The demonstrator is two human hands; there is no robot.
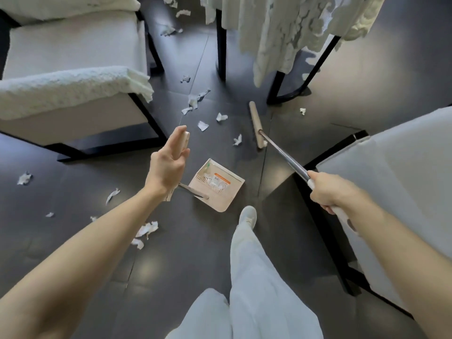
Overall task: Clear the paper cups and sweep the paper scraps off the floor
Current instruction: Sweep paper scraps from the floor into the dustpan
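Observation:
My left hand (pixel 168 165) holds the top of the dustpan's long handle, fingers fairly straight along it. The beige dustpan (pixel 217 185) stands on the dark floor below that hand, with a label and some scraps inside. My right hand (pixel 330 189) grips the broom's metal pole (pixel 283 155). The beige broom head (pixel 256 124) rests on the floor beyond the dustpan. Several white paper scraps (pixel 203 126) lie scattered between the broom head and the left chair, with more scraps (pixel 146 228) near my left forearm. No paper cups are visible.
A white upholstered chair with black legs (pixel 73 94) stands at the left. Another white chair (pixel 391 179) is at the right. A table with a lace cloth (pixel 281 33) and black legs stands ahead. My leg and white shoe (pixel 248 216) are beside the dustpan.

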